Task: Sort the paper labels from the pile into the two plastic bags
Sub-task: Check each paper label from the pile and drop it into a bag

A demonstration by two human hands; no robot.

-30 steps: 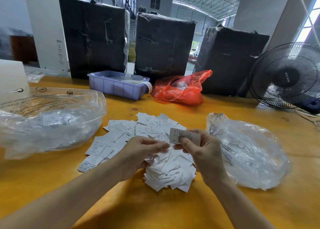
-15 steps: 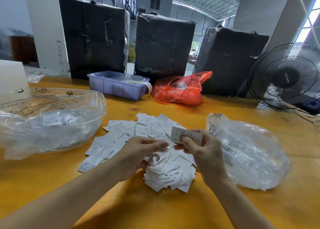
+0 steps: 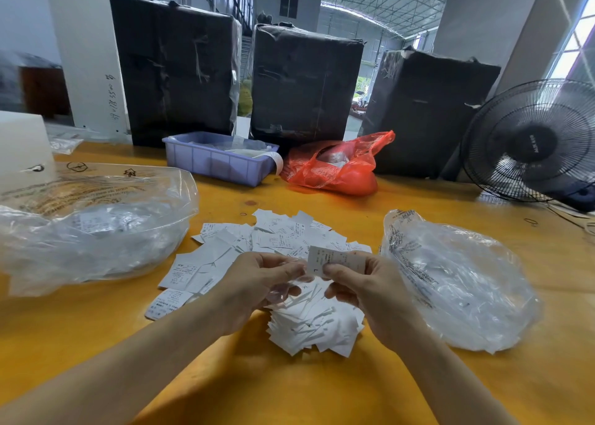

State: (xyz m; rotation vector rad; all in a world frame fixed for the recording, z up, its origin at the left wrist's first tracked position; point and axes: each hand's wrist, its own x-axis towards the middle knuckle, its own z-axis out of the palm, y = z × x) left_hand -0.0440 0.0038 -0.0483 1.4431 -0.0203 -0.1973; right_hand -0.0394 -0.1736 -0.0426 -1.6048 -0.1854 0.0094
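A pile of white paper labels point(image 3: 283, 234) lies spread on the yellow table, with a fanned stack of labels point(image 3: 315, 328) nearer to me. My right hand point(image 3: 373, 295) pinches one paper label point(image 3: 336, 258), marked L, above the stack. The thumb of my left hand point(image 3: 257, 283) reaches that label's left edge, and its fingers are curled under it. A large clear plastic bag point(image 3: 96, 231) with labels inside lies to the left. A second clear plastic bag point(image 3: 457, 279) lies to the right of my right hand.
Behind the pile stand a purple plastic bin point(image 3: 219, 163) and a red plastic bag point(image 3: 335, 167). Three black wrapped bundles point(image 3: 306, 83) line the table's far edge. A black fan point(image 3: 531, 141) stands at the far right, and a white box point(image 3: 22, 144) at the far left.
The held label has shifted slightly between my fingers and now faces me more squarely. Both hands stay in nearly the same place above the stack.
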